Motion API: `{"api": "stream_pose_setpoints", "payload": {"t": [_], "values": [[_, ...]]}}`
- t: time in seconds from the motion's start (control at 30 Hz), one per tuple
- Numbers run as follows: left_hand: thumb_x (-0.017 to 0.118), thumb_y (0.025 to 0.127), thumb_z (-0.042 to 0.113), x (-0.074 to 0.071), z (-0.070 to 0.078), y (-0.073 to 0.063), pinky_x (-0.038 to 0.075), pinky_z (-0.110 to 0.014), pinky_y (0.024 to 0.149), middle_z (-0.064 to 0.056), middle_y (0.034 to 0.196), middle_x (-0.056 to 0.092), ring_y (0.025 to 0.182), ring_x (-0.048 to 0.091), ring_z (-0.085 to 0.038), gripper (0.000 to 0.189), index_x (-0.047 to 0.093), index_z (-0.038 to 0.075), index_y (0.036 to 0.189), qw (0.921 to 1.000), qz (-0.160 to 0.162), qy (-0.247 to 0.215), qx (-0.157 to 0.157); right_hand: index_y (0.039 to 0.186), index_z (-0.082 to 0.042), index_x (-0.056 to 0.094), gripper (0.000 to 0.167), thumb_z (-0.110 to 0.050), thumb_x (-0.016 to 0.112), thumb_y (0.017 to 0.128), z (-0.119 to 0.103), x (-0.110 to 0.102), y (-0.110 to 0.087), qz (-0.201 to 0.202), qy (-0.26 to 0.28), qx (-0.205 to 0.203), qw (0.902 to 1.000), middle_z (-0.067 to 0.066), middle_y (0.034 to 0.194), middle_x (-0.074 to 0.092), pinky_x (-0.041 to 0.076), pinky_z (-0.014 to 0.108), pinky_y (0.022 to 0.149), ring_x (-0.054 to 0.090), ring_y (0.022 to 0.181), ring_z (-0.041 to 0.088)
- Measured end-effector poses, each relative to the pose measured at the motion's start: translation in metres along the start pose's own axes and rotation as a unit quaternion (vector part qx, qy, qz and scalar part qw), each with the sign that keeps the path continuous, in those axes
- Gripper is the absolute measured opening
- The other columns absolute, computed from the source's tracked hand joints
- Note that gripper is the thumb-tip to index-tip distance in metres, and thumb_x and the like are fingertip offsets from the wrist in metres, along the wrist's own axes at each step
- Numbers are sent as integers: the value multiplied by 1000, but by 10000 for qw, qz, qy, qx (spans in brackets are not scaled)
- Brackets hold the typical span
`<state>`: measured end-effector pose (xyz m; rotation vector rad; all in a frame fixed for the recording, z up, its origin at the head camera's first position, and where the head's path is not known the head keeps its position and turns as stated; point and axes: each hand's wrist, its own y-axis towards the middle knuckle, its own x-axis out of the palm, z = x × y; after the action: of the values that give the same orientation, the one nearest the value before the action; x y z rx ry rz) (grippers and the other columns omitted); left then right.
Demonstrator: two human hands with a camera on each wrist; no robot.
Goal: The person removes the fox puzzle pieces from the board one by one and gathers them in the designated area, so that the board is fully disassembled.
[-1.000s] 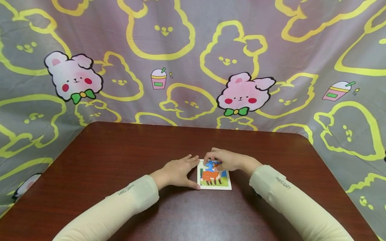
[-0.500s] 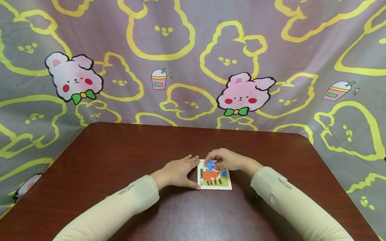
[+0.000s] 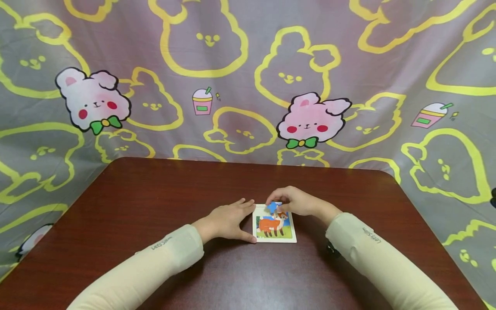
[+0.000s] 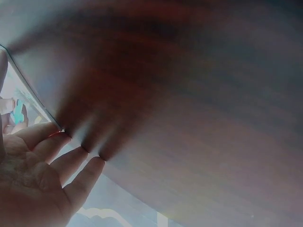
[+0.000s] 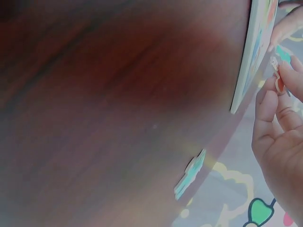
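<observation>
A small white-framed jigsaw puzzle board (image 3: 276,241) with a fox picture lies on the table, its upper left part bare white. My left hand (image 3: 226,221) is spread along the board's left side, fingertips and thumb at its edge. Over the board's top part, my right hand (image 3: 300,202) pinches a blue puzzle piece (image 3: 273,207) between thumb and fingers. In the right wrist view that puzzle piece (image 5: 284,54) shows tilted, clear of the board, with some orange and white on it. The left wrist view shows my left palm and straight fingers (image 4: 78,182).
Loose flat pieces (image 5: 190,175) in pale green-blue lie on the table beyond the board in the right wrist view; my right hand hides them in the head view. The dark red-brown table (image 3: 174,185) ends at a patterned curtain (image 3: 240,86).
My right hand has lifted the blue piece up off the board's upper part and tilted it, moving slightly back and right. The left hand stays at the board's left edge.
</observation>
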<state>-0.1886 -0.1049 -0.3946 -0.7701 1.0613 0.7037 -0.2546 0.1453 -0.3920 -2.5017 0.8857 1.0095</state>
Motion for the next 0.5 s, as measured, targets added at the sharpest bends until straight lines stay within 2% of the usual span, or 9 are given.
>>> {"api": "stream_pose_setpoints", "payload": {"t": [0.2,0.33,0.5], "values": [[72,79,65,2,0,-1,38,-51,113,-2,164,28,153,24,-26,100,35,13,155,10000,13,-22,21,115,-12,71,28,1,66,92,4,-4,-9,87,6,150,9998,4,118,70,53,39,93,60,103,20],[73,79,65,2,0,0,37,-52,113,-2,164,28,153,24,-26,100,35,13,155,10000,29,-22,29,116,-8,71,28,2,66,91,6,-8,-16,189,43,57,9998,5,117,71,52,46,97,61,105,22],[73,79,65,2,0,-1,37,-52,114,-2,164,28,153,24,-26,99,36,13,155,10000,76,-11,43,116,-7,71,28,4,65,91,10,-14,-26,308,69,129,9994,6,117,71,52,47,97,61,109,24]]}}
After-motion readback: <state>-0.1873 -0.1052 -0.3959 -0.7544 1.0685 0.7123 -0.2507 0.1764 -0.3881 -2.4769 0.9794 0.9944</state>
